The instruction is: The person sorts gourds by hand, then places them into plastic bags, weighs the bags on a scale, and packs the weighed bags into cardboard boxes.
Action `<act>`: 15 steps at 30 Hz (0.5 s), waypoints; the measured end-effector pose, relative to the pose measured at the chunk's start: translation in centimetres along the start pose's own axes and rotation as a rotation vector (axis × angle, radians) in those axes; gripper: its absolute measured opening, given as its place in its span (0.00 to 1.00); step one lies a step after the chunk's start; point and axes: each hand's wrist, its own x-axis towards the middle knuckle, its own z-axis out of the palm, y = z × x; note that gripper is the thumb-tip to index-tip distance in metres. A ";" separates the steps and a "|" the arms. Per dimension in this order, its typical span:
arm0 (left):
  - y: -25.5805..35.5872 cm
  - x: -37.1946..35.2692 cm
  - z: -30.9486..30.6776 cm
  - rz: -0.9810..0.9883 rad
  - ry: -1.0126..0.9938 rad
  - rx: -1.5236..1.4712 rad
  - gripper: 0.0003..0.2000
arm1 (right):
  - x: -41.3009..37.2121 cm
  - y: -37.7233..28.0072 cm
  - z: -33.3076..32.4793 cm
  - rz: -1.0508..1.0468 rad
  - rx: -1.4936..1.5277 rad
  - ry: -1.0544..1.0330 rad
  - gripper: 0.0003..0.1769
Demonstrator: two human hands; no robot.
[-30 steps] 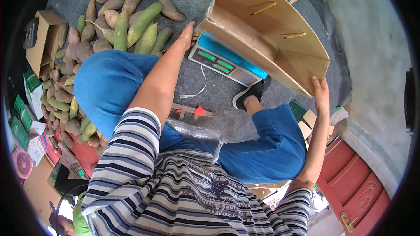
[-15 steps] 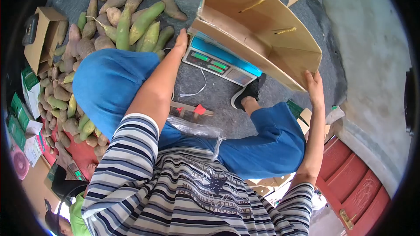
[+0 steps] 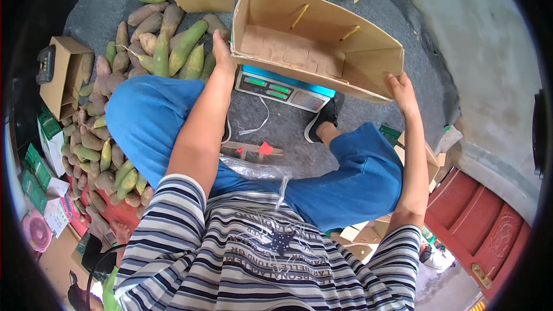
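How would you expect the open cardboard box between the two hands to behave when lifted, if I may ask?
The cardboard box is probably light for its size: only yellow cords show inside. It seems fairly stiff, as its walls hold their shape, though the thin long sides might flex along the open top.

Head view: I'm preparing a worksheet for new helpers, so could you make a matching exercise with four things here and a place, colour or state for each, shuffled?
Things
1. Open box
2. Scale
3. Door
4. Root vegetables

Places, colours, states
A. Red, at the lower right of the picture
B. Heaped at the left of the picture
C. Between the left hand and the right hand
D. Showing green-lit displays

Right pairs: 1-C, 2-D, 3-A, 4-B
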 end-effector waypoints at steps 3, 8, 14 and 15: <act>2.3 -1.0 3.6 -0.026 0.050 0.160 0.28 | -0.3 0.0 0.1 0.007 -0.043 -0.008 0.20; 4.6 -2.7 7.6 0.270 0.225 0.387 0.16 | -1.6 -1.7 -0.4 0.095 0.007 -0.058 0.22; 14.9 -14.4 20.9 0.698 -0.102 0.586 0.24 | -1.4 -1.9 -1.7 -0.192 -0.153 0.279 0.27; 16.7 -16.3 22.4 0.742 -0.254 0.661 0.30 | -2.3 -4.2 -2.4 -0.225 -0.174 0.326 0.27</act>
